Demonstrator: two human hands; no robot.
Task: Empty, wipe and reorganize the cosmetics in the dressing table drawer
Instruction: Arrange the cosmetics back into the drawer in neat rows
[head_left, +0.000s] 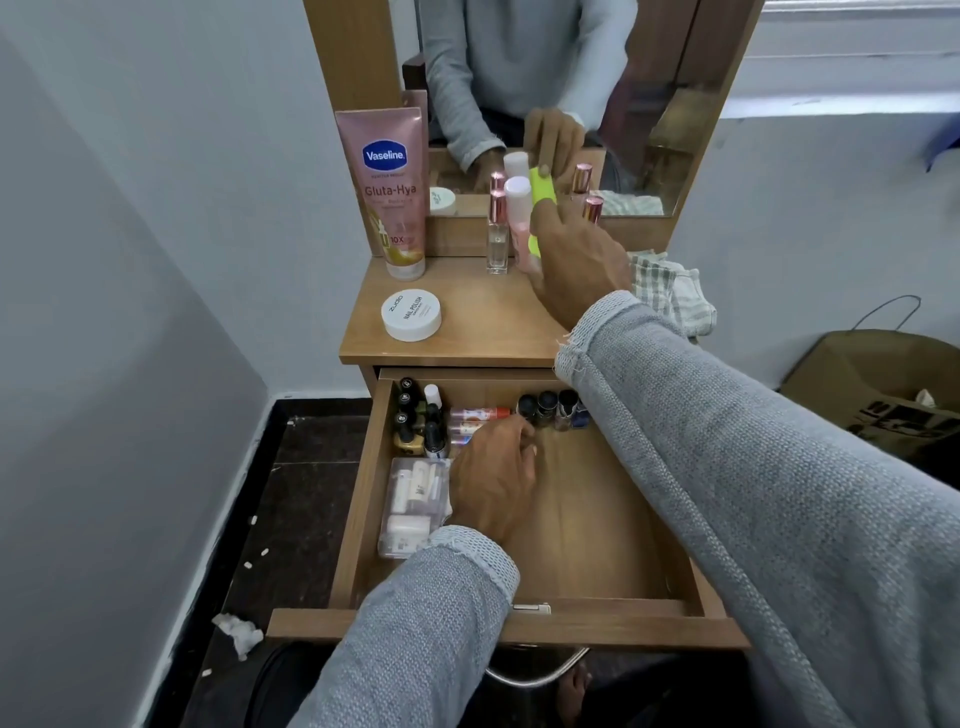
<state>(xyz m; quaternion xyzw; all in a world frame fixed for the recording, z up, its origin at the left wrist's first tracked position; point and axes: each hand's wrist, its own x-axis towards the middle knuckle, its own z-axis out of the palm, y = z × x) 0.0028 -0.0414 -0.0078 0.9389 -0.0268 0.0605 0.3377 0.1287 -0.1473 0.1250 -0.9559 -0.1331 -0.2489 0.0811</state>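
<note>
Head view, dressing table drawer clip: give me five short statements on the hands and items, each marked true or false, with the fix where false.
1. The drawer is pulled open. True.
2. The right hand grips a yellow-green bottle up on the tabletop. True.
3. The left hand rests on the Vaseline tube. False: it reaches inside the drawer, near the small tubes.
4. The white nail polish remover jar lies in the drawer. False: it sits on the tabletop.
5. A clear plastic box sits at the drawer's left side. True.
</note>
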